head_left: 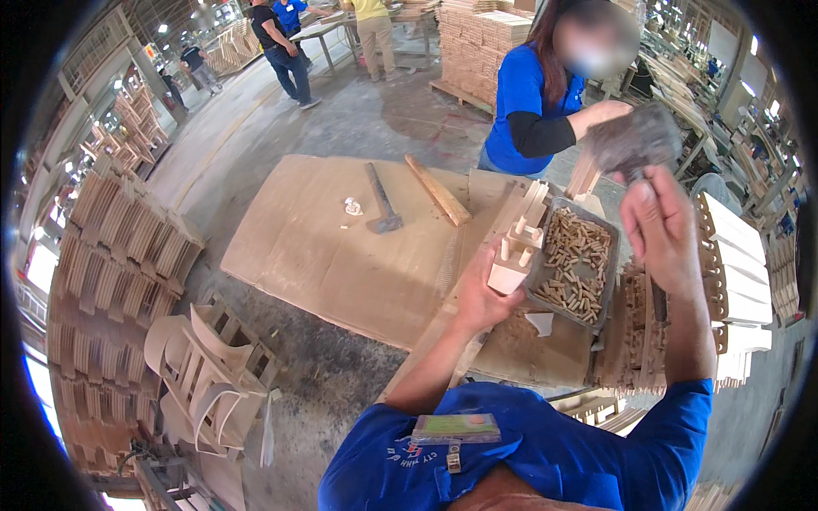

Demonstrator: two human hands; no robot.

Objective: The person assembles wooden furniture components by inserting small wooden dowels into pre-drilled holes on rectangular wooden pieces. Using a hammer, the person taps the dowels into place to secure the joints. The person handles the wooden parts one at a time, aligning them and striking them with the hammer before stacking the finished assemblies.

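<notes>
My left hand (484, 298) is closed around a pale wooden part (509, 278), and several short dowels stick up from its end. My right hand (663, 226) grips a hammer (635, 140) by the handle, with its dark, motion-blurred head raised above the bench. Beside the wooden part sits a grey tray (612, 277) of loose wooden dowels (579, 251). Another hammer (382, 200) lies on the cardboard (332, 255), apart from both hands. A wooden stick (437, 192) lies to its right.
Across the bench stands a co-worker (532, 106) in blue, one arm partly behind my raised hammer. Stacked wooden parts (737, 255) stand at right, more stacks (119, 247) at left. Curved wooden pieces (209, 375) rest near the floor. Other people (285, 51) stand farther back.
</notes>
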